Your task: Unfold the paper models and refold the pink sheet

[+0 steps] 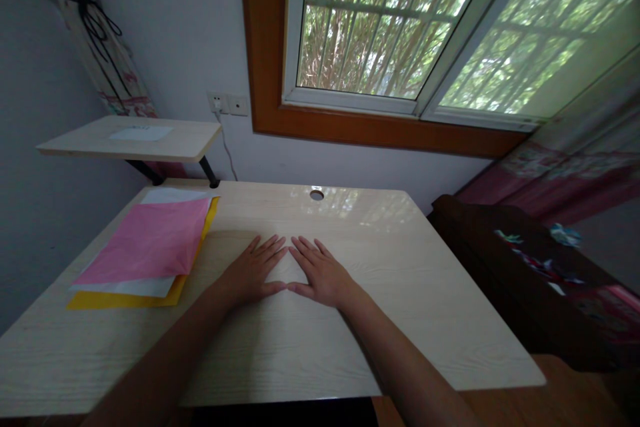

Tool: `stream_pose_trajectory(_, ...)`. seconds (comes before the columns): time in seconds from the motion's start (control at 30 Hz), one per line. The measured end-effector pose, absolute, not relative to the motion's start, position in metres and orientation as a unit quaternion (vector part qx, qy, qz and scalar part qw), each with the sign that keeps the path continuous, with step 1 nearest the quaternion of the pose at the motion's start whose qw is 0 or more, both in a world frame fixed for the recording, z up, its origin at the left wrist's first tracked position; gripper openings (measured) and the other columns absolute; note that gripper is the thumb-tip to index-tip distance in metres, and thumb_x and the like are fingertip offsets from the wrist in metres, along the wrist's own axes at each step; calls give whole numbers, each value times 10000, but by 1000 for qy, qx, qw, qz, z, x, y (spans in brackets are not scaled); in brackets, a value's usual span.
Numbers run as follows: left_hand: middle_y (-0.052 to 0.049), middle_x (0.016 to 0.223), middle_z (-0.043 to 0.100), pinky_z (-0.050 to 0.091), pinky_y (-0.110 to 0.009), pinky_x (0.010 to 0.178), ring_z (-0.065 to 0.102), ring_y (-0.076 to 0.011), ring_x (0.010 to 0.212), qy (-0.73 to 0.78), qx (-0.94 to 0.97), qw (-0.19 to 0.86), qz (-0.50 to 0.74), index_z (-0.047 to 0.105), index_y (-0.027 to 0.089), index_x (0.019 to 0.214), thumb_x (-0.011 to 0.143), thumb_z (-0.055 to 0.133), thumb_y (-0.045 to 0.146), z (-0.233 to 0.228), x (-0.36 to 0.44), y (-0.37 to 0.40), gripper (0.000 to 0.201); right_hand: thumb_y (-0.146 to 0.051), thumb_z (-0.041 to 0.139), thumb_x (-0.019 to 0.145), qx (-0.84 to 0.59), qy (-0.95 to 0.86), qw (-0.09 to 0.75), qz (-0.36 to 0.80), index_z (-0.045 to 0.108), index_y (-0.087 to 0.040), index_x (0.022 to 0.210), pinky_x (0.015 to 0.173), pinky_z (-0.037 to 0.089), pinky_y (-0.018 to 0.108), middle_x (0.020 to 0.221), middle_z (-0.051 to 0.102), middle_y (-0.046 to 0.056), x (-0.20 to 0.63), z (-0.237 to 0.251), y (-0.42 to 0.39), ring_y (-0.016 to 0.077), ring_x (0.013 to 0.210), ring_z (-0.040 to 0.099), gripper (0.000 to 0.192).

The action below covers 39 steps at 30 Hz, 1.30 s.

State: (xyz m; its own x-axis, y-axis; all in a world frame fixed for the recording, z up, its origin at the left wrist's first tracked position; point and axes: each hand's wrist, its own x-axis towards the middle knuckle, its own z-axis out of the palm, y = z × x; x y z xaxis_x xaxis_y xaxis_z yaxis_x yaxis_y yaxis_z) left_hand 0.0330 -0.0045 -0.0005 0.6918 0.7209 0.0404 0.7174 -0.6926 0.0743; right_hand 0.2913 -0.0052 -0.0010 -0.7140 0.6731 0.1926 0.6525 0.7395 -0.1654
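Note:
My left hand [253,270] lies flat, palm down, on the pale wooden desk [425,300], fingers spread. My right hand [323,273] lies flat beside it, and the thumbs and forefingers of the two hands touch, framing a triangle of bare desk. Neither hand holds anything. To the left of my left hand lies a stack of paper sheets: a pink sheet [150,240] on top, a white sheet [135,287] under it, and a yellow sheet [100,299] at the bottom.
A small raised shelf [165,143] with a white paper stands at the desk's back left. The desk has a cable hole [317,195] near its far edge. A wall socket [227,104] and window are behind. Dark furniture [525,273] stands to the right.

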Motion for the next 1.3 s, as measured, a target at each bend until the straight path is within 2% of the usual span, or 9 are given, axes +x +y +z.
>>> stream_pose_trajectory(1.3,-106,1683,205,35,-494,1266,129,-262,1570,389,920,32,38,250,197,1600,961,324,714,-1,32,-4,826,-676,491,948,-356,-926,121,43,267,-156,1594,1248,204,576,1635,286,170,291,1,-6,306,1544,225,858)
